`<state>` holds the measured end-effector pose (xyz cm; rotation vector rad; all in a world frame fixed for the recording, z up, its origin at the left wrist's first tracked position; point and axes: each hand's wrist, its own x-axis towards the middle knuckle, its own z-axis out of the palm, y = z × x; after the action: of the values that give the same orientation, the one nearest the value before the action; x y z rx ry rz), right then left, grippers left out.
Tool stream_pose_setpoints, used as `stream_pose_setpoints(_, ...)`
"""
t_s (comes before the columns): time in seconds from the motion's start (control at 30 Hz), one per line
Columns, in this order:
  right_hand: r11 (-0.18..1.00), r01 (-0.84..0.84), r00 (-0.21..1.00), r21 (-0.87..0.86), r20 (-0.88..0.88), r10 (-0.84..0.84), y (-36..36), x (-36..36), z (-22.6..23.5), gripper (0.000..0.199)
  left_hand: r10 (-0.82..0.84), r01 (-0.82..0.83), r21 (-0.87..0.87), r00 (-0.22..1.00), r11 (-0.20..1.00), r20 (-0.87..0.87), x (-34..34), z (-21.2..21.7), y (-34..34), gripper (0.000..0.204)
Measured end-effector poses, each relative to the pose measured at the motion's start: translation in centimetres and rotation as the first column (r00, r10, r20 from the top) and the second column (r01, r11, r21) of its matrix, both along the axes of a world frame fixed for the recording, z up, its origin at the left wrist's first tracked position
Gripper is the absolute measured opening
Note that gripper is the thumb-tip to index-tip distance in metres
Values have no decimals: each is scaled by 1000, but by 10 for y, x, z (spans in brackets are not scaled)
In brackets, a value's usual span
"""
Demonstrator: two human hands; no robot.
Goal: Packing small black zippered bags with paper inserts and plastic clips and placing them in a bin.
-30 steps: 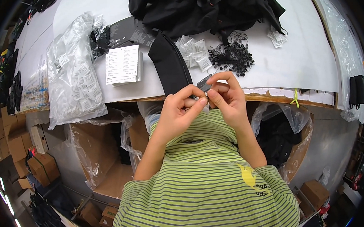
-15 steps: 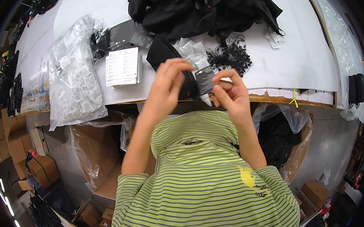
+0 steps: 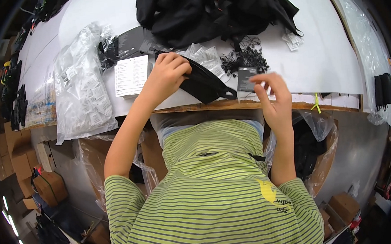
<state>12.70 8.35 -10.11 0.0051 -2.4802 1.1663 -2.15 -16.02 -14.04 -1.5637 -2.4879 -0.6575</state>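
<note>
My left hand [image 3: 167,76] is closed on the near-left end of a flat black fabric pouch [image 3: 204,85]. The pouch slants down to the right over the table's front edge, and a small loop shows at its far-right end. To the right of it, a dark grey hang tag [image 3: 246,78] with pale print appears on the white tabletop. My right hand [image 3: 273,94] is beside this tag, its fingertips blurred and overlapping the tag's right edge, thumb and fingers apart. Behind the tag lies a tangle of black tag cords [image 3: 245,57].
A stack of white printed cards [image 3: 132,76] stands left of my left hand, with a clear plastic bag of labels [image 3: 84,84] beyond it. Small clear packets [image 3: 204,55] lie behind the pouch. Black bags [image 3: 210,12] are heaped at the back. Plastic-lined cartons [image 3: 313,145] stand below the table edge.
My hands have moved apart. The tag has gone from between them to the right, and my right hand has opened beside it. The pouch now stretches out from my left hand.
</note>
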Motion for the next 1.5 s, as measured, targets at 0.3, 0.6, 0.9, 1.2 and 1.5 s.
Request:
stream_pose_setpoints(0.3,988,-153,963,33,230,141,-33,-17,12,17,-30,77,191,971,978,-238,52,33,21,21)
stream_pose_setpoints(0.6,981,-165,986,102,-6,166,-40,-12,13,13,58,-28,180,985,983,-164,68,38,12,24)
stream_pose_setpoints(0.9,705,-440,785,-556,142,603,4,-3,-5,79,157,-179,225,981,958,111,81,51,-4,20)
stream_pose_setpoints(1.2,783,-17,890,-622,347,295,21,13,-74,16,318,-418,-29,641,908,698,113,27,-31,18)
stream_pose_setpoints(1.5,126,-14,807,-992,63,586,59,24,-52,45,171,-152,-171,-10,973,985,113,16,-51,22)
